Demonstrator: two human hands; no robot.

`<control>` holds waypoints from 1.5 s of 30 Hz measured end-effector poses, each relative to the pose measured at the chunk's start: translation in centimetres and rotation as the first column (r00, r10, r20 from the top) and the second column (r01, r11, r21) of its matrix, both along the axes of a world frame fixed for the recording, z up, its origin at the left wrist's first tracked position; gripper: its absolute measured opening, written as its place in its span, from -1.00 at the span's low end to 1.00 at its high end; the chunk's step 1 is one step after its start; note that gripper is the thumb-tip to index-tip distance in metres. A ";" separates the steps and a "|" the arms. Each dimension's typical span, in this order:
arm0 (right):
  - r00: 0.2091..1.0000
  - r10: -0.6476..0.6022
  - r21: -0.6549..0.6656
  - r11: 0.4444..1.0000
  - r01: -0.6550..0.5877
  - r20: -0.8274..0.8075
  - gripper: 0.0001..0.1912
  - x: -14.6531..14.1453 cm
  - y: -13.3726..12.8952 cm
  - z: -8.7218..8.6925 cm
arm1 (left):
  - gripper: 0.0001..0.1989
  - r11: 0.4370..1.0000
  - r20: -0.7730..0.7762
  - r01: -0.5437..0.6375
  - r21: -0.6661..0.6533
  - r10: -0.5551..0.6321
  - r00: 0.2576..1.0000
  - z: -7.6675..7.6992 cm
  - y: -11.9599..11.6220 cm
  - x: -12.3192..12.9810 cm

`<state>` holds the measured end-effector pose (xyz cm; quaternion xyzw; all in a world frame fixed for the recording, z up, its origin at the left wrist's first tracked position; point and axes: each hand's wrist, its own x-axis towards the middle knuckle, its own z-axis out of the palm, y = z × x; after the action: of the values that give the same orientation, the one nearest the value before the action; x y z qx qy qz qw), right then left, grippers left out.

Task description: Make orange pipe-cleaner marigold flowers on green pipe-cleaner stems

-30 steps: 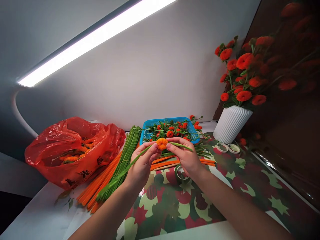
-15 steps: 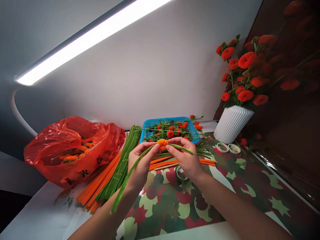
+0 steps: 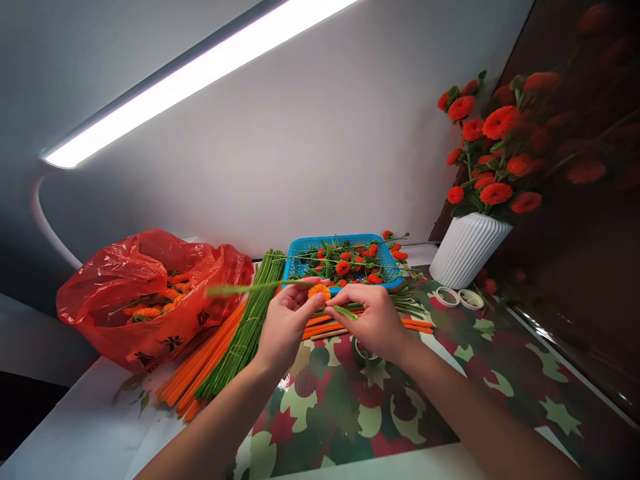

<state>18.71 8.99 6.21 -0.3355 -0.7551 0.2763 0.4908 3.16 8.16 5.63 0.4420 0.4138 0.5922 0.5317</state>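
Observation:
Between my hands is a small orange pipe-cleaner flower (image 3: 319,292). My left hand (image 3: 286,323) pinches it between thumb and fingers. A green pipe cleaner (image 3: 245,289) runs from the flower out to the left, a little blurred. My right hand (image 3: 374,319) is closed, its thumb and forefinger pinching the short green end (image 3: 346,312) just right of the flower. Behind my hands, a blue plastic basket (image 3: 292,268) holds several finished orange flowers with green stems.
Bundles of green pipe cleaners (image 3: 245,340) and orange pipe cleaners (image 3: 200,363) lie left of my hands. Beyond them sits a red plastic bag (image 3: 107,280) with orange pieces. A white vase (image 3: 470,250) of flowers and tape rolls (image 3: 447,297) stand right, under a lit lamp (image 3: 200,73).
The flower has turned, its round face now toward me. The green pipe cleaner's long end has swung from hanging down over my left wrist to pointing left. My right hand has shifted its pinch.

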 end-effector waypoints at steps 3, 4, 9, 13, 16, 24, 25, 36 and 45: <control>0.993 0.076 -0.028 0.997 -0.073 0.095 -0.91 0.6 0.1 0.5 | -0.68 0.992 -0.043 0.125 0.011 -0.124 0.991 -0.4 -0.2 0.3; 0.992 0.080 -0.023 0.997 -0.078 0.094 -0.90 0.7 0.1 0.5 | -0.67 0.985 -0.038 0.169 0.014 -0.169 0.985 -0.6 -0.2 0.4; 0.995 -0.023 0.107 0.994 0.012 0.102 -0.85 0.6 0.2 0.3 | -0.64 0.964 -0.005 0.266 0.016 -0.266 0.964 -0.9 -0.1 0.4; 0.987 -0.107 0.311 0.948 0.066 0.117 -0.86 0.2 0.2 0.2 | -0.66 0.959 -0.035 0.282 0.007 -0.282 0.959 -0.6 0.1 0.1; 0.986 -0.149 0.316 0.941 0.120 0.070 -0.90 0.2 0.1 0.5 | -0.75 0.938 -0.026 0.347 -0.002 -0.347 0.937 -0.4 0.2 0.0; 0.978 0.049 -0.349 0.930 -0.119 -0.205 -0.59 1.1 1.5 0.7 | -0.84 0.893 0.136 0.426 -0.148 -0.408 0.903 0.0 -0.3 0.5; 0.963 0.085 -0.405 0.895 -0.187 -0.257 -0.54 1.2 1.7 0.7 | -0.83 0.896 0.140 0.417 -0.154 -0.398 0.906 0.0 -0.3 0.6; 0.995 0.072 -0.318 0.947 -0.045 0.074 -0.94 0.5 0.5 0.8 | -0.75 0.864 -0.061 0.441 -0.244 -0.468 0.882 -0.3 -0.5 0.6; 0.997 0.025 -0.246 0.968 -0.043 -0.075 -0.89 0.0 -0.6 1.0 | -0.83 0.952 -0.009 0.226 -0.205 -0.233 0.972 -0.7 0.0 0.7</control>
<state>18.70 8.44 7.21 -0.3710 -0.7025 0.3887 0.4667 3.87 8.16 4.98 0.4404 0.4263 0.4740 0.6322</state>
